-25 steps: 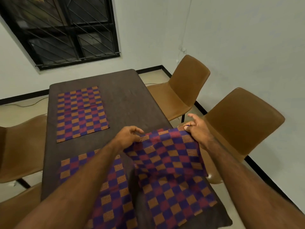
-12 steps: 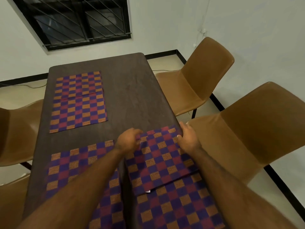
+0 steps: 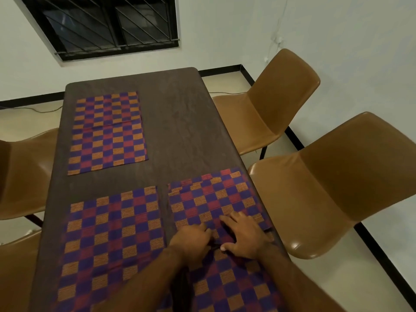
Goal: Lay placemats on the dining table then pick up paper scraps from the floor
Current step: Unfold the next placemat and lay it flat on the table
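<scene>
Your hands sit close together, almost touching, on the checked placemat at the table's 4 o'clock corner. The right hand lies flat with fingers spread, pressing the cloth. The left hand has its fingers curled at the mat's cross crease, and this view does not show whether it pinches the fabric or only bears on it.

To do this step well, sweep your palms apart from the crease, one toward 12 o'clock and one toward 6, so the fold flattens instead of ridging. The mat's 3 o'clock edge runs right at the table's rim, beside the near chair. Nudge it toward 9 o'clock, but leave the dark strip between it and the near-left placemat at 7 o'clock.

The mats are thin, limp woven cloth, ribbed in orange, red and purple squares. The far-left placemat at 10 o'clock shows the same fold line. The table is dark, matt and wood-grained with rounded corners, so cloth should slide easily on it. The chair is a smooth, glossy brown shell.
</scene>
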The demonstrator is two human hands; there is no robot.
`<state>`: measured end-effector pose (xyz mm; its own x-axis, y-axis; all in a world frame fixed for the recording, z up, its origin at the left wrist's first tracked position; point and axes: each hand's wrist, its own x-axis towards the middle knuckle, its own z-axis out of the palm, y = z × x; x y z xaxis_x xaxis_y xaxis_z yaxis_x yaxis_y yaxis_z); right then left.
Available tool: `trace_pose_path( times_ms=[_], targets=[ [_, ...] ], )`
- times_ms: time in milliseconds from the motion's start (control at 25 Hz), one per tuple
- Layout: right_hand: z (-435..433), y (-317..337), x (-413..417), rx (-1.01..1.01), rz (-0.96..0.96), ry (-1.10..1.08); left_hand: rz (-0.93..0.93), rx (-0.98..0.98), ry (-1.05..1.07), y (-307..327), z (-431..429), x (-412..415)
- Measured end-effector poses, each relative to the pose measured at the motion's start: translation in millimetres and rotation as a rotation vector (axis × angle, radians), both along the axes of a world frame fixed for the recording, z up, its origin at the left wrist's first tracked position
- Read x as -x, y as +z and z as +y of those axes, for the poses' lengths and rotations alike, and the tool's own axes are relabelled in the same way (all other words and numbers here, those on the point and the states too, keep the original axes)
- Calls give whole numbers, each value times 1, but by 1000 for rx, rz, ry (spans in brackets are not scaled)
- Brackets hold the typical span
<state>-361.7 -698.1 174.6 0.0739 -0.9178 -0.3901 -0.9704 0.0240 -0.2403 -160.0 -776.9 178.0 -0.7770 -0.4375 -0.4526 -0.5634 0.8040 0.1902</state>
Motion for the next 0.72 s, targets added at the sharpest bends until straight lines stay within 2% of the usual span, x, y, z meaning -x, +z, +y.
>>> trace_pose_path(
  times_ms=[240,520,720],
  targets=[
    [-10,11,-9,71,58,-42,75,25,15,8,-28,-20],
    [-50,62,21,36,349,-47,199,7,194,47,-76,-32],
    [-115,90,45,-23,535,-69,162,45,326,79,-123,-23]
  ],
)
